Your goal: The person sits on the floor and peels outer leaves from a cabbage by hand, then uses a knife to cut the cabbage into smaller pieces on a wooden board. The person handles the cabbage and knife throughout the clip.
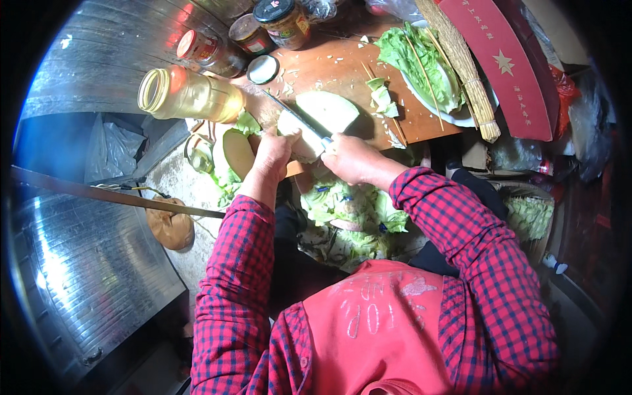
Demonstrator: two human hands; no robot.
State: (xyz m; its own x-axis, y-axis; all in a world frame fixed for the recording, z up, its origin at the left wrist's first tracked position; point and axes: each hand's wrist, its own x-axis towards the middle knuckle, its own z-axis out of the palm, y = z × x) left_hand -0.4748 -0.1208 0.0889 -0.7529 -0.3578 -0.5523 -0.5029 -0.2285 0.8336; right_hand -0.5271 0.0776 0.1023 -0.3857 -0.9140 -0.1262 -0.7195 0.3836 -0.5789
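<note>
My right hand [351, 157] grips the handle of a kitchen knife [297, 115], whose blade points up and to the left across a pale cut vegetable piece [299, 139]. My left hand [274, 150] presses on the near left side of that piece, its thumb close to the blade. Beyond the knife, a larger pale piece with a green rim [328, 111] lies on the wooden board [340, 64]. Another pale green cut piece [237, 152] stands just left of my left hand. Small scraps and thin wooden sticks [399, 132] lie on the board's right part.
An open jar of yellow liquid [197, 96] lies left of the board, with lidded jars [282, 24] behind. Leafy greens [424, 74] fill a plate at right, beside a straw bundle [469, 89] and red box [513, 64]. Leaves [345, 202] lie below; a metal strip [118, 196] juts in.
</note>
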